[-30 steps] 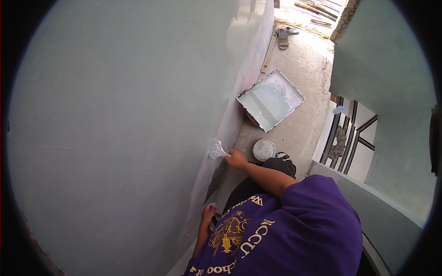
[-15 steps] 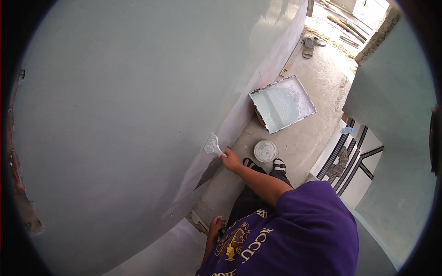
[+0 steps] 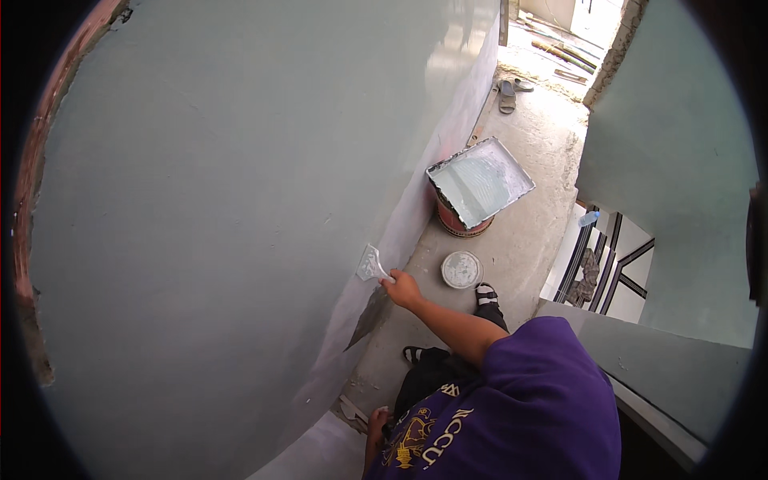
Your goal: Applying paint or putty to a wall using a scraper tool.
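A putty knife [image 3: 370, 264] is gripped by its handle in the right hand [image 3: 402, 290], its flat blade laid against the pale green wall [image 3: 240, 200] low down, close to where the wall meets the floor [image 3: 520, 232]. The tool is judged light and stiff with a thin springy blade, best held at the handle. The left hand [image 3: 376, 418], low by the wall's foot, seems closed on something small, though what cannot be told.

Paint tray [image 3: 480, 180] on red bucket [image 3: 458, 220], round lid [image 3: 462, 270] (floor), sandals [image 3: 507, 96]
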Demonstrator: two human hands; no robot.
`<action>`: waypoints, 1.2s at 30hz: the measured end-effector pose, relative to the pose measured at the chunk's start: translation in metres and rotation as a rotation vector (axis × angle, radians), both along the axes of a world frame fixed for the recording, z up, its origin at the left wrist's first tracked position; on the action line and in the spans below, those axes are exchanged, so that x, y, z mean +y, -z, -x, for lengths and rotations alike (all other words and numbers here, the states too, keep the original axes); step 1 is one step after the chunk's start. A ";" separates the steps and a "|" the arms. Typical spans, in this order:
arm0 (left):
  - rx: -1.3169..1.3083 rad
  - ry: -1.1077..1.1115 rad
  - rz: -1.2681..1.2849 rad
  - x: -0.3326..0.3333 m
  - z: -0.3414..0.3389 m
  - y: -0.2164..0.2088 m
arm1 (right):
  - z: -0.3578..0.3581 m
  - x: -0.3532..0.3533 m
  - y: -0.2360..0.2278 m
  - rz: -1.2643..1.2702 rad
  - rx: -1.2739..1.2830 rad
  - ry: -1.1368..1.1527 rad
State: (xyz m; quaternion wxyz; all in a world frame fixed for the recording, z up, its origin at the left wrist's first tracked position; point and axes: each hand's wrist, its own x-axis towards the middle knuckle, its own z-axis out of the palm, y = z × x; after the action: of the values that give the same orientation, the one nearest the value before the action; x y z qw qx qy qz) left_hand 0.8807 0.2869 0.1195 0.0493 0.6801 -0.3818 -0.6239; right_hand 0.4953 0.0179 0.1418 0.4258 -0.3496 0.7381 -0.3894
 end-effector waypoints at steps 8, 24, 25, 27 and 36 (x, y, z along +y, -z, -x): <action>0.056 0.263 0.199 -0.023 -0.092 0.016 | -0.005 0.024 0.032 0.075 -0.211 0.014; 0.136 -0.249 -0.103 -0.006 -0.038 0.059 | -0.031 0.000 0.011 -0.020 -0.114 0.061; 0.135 -0.269 -0.115 -0.003 -0.020 0.054 | -0.034 -0.002 0.011 0.070 -0.017 0.053; -0.154 0.013 0.211 -0.010 0.028 0.019 | -0.018 0.021 0.012 0.051 -0.154 -0.011; 0.005 -0.225 0.051 0.064 0.015 0.035 | -0.044 0.010 0.004 -0.039 -0.113 -0.125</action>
State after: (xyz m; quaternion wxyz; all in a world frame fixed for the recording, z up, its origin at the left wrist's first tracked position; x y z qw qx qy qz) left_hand 0.8653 0.3514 0.0841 0.1373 0.7155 -0.3188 -0.6063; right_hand 0.5392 0.0280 0.1375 0.4971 -0.3640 0.6972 -0.3665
